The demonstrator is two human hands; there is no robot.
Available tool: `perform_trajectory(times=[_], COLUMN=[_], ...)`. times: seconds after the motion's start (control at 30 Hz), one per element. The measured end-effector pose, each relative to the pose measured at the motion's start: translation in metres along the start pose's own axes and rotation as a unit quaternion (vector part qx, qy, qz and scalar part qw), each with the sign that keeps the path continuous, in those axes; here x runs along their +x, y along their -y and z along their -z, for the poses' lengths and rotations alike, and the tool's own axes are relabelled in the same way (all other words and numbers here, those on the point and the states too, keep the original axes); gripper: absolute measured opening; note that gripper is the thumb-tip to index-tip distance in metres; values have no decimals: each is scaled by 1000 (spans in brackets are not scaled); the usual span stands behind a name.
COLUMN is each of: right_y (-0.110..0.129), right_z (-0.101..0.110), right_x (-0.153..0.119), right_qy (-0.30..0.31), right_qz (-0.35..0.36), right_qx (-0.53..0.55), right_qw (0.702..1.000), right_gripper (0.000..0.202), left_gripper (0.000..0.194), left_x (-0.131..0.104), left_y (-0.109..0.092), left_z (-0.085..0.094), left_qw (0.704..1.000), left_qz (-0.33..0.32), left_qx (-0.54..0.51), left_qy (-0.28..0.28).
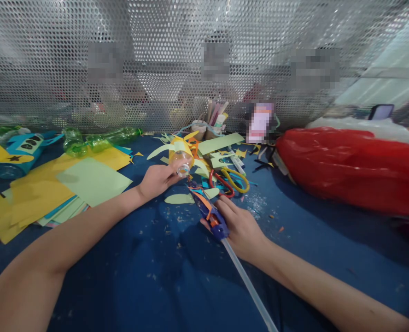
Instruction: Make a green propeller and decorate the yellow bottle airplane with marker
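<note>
My left hand (159,179) is wrapped round the neck end of a clear plastic bottle (183,169) that is covered in yellow paper and has pale green and yellow strips sticking out. In my right hand (241,226) is a purple and orange glue gun (209,212), its tip pointing up and left toward the bottle mouth. A long translucent glue stick (248,279) runs out of its back end. Pale green oval cutouts (179,198) lie under and beside the gun's tip. Red-handled scissors (225,183) and yellow-handled scissors (239,180) rest just beyond my right hand.
Yellow sheets (42,184) and a pale green sheet (94,180) lie at left, near green bottles (113,138) and a blue paper-covered bottle (21,154). A red plastic bag (353,168) fills the right. Behind are cups (199,130) with sticks and a perforated metal screen (163,60).
</note>
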State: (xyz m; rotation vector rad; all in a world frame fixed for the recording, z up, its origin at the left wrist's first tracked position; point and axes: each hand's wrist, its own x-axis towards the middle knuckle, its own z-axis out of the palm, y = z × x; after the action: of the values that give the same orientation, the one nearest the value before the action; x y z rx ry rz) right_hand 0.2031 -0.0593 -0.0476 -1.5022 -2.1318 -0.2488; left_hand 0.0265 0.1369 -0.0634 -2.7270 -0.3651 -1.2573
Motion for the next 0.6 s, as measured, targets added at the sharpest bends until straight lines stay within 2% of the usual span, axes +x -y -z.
perform_trajectory(times=[0.6], right_y=[2], right_z=[-2], right_x=[0], right_qy=[41], right_qz=[-22], right_qx=[34], right_qw=[998], right_gripper=[7], left_gripper=[47], left_x=[-1], left_y=[1], left_z=[3], left_qw=[999], left_qz=[1], left_qx=[-26], left_qy=[41])
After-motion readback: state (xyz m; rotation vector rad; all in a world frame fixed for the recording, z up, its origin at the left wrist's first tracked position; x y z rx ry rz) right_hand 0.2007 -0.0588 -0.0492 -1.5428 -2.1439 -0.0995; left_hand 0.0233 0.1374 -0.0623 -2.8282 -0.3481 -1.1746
